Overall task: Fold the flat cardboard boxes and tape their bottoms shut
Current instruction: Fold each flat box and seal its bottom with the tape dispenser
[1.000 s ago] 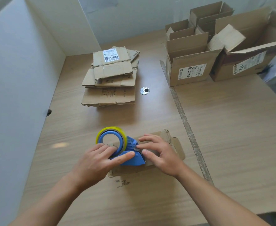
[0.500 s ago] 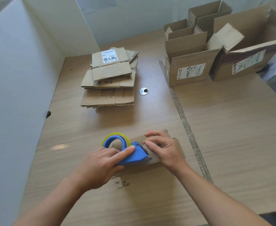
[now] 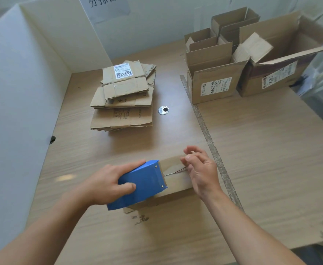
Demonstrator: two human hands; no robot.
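gripping blue tape dispenser (image 3: pixel 140 183) w/ left hand (image 3: pixel 107 183) on box (image 3: pixel 176 180) | right hand (image 3: pixel 201 169) fingers loose, resting on box top

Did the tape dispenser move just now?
Yes. The tape dispenser has tipped toward the person; against the box, its back end swung from the far edge to the near left corner.

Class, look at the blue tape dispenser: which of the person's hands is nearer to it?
Left. The left hand grips the tape dispenser itself; the right hand is apart from it, to its right, over the far end of the small cardboard box.
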